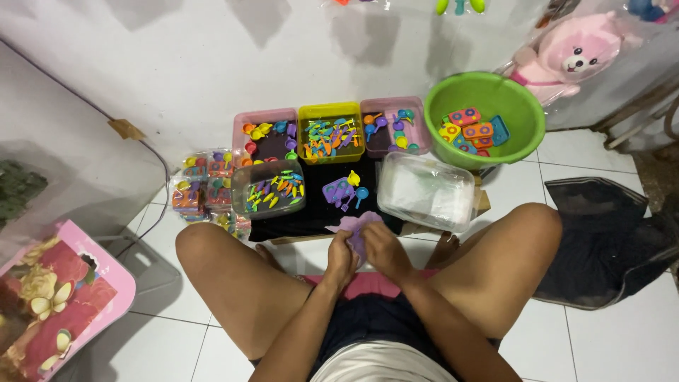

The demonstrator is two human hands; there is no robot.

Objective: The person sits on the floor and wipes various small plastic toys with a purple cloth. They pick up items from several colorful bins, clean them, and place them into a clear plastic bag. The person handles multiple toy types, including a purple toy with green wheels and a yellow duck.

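I sit cross-legged on a white tiled floor. My left hand [341, 259] and my right hand [382, 249] meet in front of me, both gripping a small purple plastic toy piece [357, 228]. Just beyond it, a few small purple, yellow and blue toy pieces [344, 189] lie on a black mat [311, 212]. A clear tub of colourful small toys [269, 188] stands to the left on the mat. A clear lidded container [426, 191] stands to the right.
Along the wall stand a pink tray [265, 133], a yellow tray [330, 131] and another pink tray [392, 126], all holding small toys. A green basin [484, 119] holds flat colourful pieces. Bagged toy packs [201, 187] lie left; a dark bag [608, 240] lies right.
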